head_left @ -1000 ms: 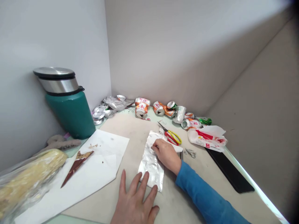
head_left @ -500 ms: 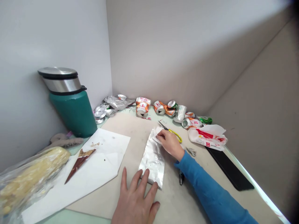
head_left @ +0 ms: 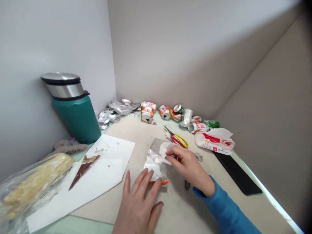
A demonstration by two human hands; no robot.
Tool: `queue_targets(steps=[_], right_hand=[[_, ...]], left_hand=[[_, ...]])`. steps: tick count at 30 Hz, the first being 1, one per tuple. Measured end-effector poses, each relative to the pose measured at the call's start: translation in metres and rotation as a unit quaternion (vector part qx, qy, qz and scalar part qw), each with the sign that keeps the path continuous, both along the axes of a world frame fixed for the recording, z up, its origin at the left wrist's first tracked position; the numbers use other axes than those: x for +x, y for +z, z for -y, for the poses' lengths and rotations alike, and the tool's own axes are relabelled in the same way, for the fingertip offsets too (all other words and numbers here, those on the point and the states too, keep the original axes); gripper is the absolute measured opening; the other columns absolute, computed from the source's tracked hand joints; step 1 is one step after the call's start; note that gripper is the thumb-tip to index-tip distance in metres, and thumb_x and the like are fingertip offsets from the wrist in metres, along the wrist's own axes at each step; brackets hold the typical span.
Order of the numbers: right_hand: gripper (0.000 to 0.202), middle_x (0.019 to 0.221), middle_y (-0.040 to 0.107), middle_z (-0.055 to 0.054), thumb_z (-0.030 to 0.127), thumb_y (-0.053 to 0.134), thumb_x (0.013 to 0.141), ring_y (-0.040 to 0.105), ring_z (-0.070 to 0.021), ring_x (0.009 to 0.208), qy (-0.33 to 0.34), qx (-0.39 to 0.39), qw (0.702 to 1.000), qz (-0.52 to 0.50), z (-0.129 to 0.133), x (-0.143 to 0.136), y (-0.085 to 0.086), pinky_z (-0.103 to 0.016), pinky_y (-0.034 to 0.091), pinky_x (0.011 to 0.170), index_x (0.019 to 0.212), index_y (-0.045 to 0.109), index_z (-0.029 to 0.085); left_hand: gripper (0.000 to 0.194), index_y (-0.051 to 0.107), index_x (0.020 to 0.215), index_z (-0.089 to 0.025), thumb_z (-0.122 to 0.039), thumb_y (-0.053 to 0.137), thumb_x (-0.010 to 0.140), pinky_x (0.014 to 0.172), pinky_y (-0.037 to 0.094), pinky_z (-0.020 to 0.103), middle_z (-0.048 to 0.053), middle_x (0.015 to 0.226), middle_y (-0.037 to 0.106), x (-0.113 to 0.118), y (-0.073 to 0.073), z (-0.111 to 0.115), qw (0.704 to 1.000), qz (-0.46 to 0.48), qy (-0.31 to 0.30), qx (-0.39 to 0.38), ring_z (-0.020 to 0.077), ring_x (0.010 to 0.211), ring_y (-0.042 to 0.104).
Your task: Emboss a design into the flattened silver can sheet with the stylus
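A silver aluminium sheet (head_left: 151, 158), apparently from a cut-open can, lies in front of me with its shiny face up and orange showing along its near edge. My right hand (head_left: 188, 165) pinches a white piece of paper or tissue (head_left: 163, 151) over the sheet's right side. Spread fingers of my left hand (head_left: 138, 203) rest at the near edge of the sheet. Just beyond my right hand are scissors (head_left: 179, 140) with red and yellow handles. A small black object (head_left: 187, 185) lies beneath my right wrist, partly hidden.
Crushed cans (head_left: 148, 111) line the back wall. A green bottle (head_left: 75, 118) stands left, near white paper (head_left: 102, 177) bearing a brown-red pointed scrap (head_left: 83, 172) and a plastic-wrapped yellow item (head_left: 40, 177). On the right are a red-and-white wrapper (head_left: 215, 140) and a black strip (head_left: 239, 174).
My right hand has drawn back toward me and rightward with the white piece. The sheet's near edge now shows orange, and the scissors are more exposed. My left hand has barely shifted.
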State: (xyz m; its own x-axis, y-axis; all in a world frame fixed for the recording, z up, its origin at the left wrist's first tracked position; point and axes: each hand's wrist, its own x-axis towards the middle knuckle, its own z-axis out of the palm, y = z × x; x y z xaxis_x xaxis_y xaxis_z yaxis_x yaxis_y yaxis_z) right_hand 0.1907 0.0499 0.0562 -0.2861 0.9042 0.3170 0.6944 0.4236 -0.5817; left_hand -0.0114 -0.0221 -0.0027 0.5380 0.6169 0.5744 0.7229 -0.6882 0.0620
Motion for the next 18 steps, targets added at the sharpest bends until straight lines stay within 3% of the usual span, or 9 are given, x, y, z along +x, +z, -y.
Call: queue_targets(steps=[4,8,15,18], right_hand=[[0.008,0.078,0.058,-0.001,0.016,0.055,0.086,0.055,-0.0133,0.071,0.015,-0.004,1.000,-0.014,0.016,0.001,0.009,-0.025,0.041,0.065,0.081,0.059,0.019],[0.009,0.080,0.056,-0.001,0.014,0.052,0.088,0.054,-0.0131,0.071,0.041,0.026,0.998,-0.035,0.031,0.000,0.017,-0.025,0.042,0.065,0.086,0.059,0.020],[0.015,0.089,0.056,-0.005,0.012,0.048,0.088,0.056,-0.0161,0.078,0.059,0.093,0.991,-0.073,0.055,-0.021,0.017,-0.028,0.046,0.068,0.095,0.058,0.022],[0.016,0.087,0.057,-0.006,0.012,0.047,0.088,0.057,-0.0178,0.079,0.076,0.090,0.987,-0.114,0.067,-0.036,0.019,-0.030,0.049,0.069,0.093,0.056,0.024]], left_hand=[[0.044,0.044,0.129,-0.017,-0.017,0.052,0.086,0.108,0.025,0.051,0.013,0.131,0.053,-0.002,0.014,-0.002,0.996,0.082,-0.015,-0.035,0.0243,0.125,0.043],[0.043,0.043,0.130,-0.018,-0.017,0.050,0.088,0.096,0.045,0.039,0.013,0.134,0.048,0.003,0.033,-0.006,0.979,0.190,-0.007,-0.078,0.0226,0.123,0.045],[0.048,0.030,0.141,-0.027,-0.030,0.042,0.094,0.096,0.048,0.035,0.005,0.139,0.048,0.015,0.052,-0.014,0.907,0.292,-0.053,-0.298,0.0206,0.122,0.050],[0.043,0.039,0.137,-0.028,-0.031,0.039,0.095,0.097,0.047,0.033,0.003,0.137,0.050,0.013,0.057,-0.012,0.892,0.312,-0.068,-0.318,0.0202,0.122,0.050]])
